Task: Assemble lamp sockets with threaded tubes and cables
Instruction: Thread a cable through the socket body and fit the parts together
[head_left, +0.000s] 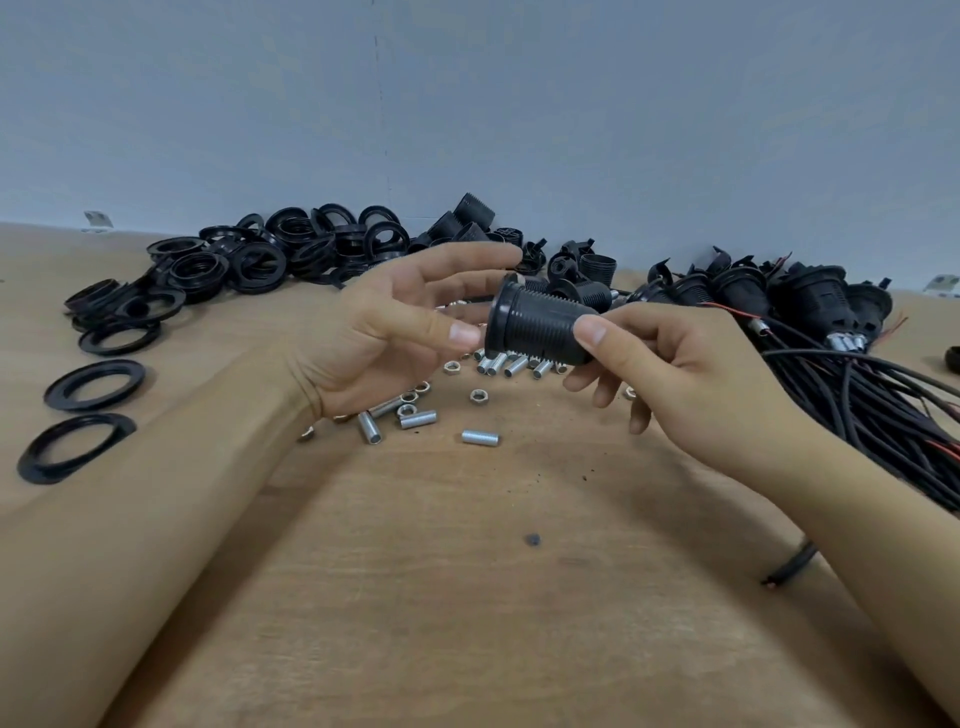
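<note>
**A:** Head view is showing your right hand (670, 364) pinching the black socket shell (540, 327) by its ribbed barrel, thumb on top, fingers curled beneath. You are holding it above the bench (467, 597), flanged mouth pointing left. Your left hand (384, 332) is lying slack, thumb tip touching that flange, gripping nothing.

**B:** Which step are you judging this to be?

**A:** You seem to be checking the shell before fitting a threaded tube (480, 437). Next you are probably needing your left hand to pick one up and start it straight into the narrow end.

**B:** And the parts?

**A:** The tubes are lying as short, bright, finely threaded metal cylinders among small hex nuts (477, 396). Flat glossy plastic rings (93, 384) are piling at left; matte black cables (852, 405) are trailing from finished sockets at right.
</note>
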